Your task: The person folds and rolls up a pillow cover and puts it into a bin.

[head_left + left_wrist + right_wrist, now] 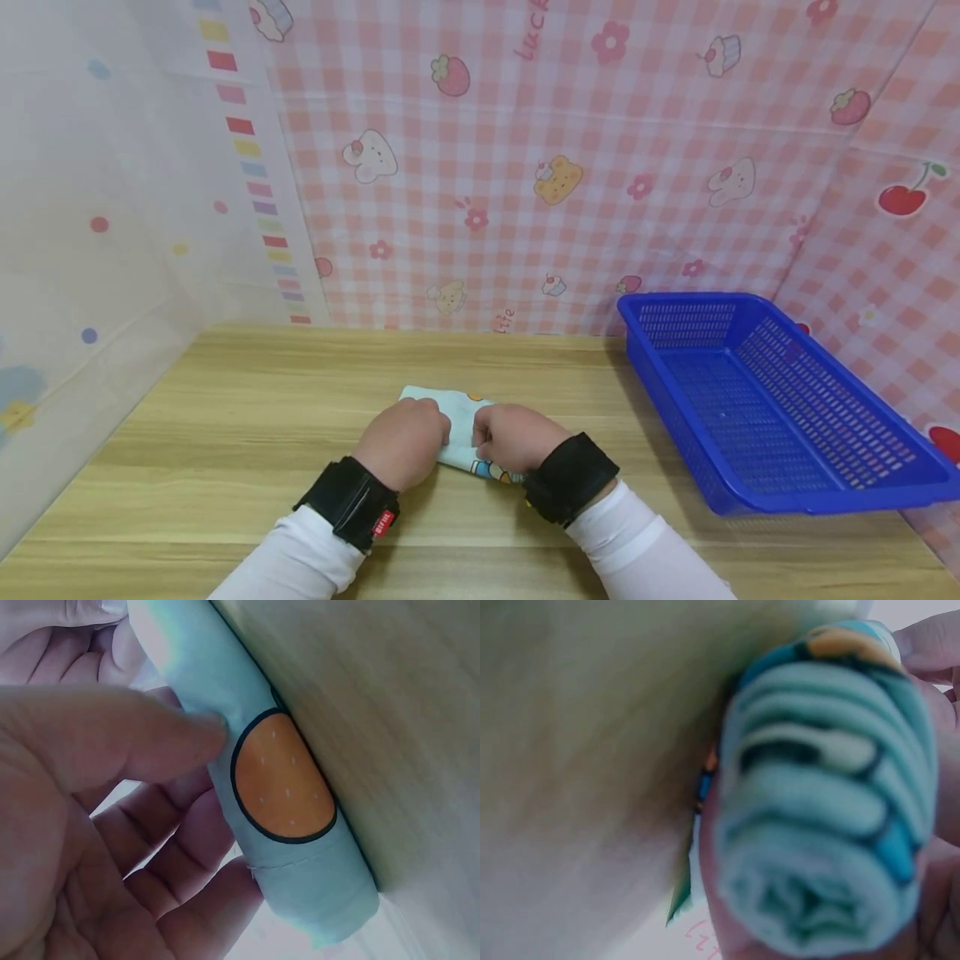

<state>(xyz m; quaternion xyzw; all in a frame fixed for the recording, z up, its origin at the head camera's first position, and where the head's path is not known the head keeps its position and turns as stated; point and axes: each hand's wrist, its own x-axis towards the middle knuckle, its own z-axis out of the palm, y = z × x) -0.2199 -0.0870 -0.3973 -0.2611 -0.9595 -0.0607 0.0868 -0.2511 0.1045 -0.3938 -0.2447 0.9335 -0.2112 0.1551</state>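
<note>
A light blue cloth (461, 427) with cartoon prints lies on the table between both hands, partly covered by them. In the left wrist view the cloth (307, 885) is rolled up and shows an orange print; the thumb and curled fingers of the left hand (405, 442) grip it. The right hand (521, 437) holds the other part, its fingers bent around the roll. Seen end-on in the right wrist view, the cloth (810, 802) shows several wound layers, with the hand behind it. Part of the cloth is spread flat between the hands in the head view.
A blue perforated basket (720, 467) stands on the right of the wooden table (225, 400). Pink checked fabric (487, 125) hangs behind the table and along the right side; white dotted fabric (112, 167) hangs at the left.
</note>
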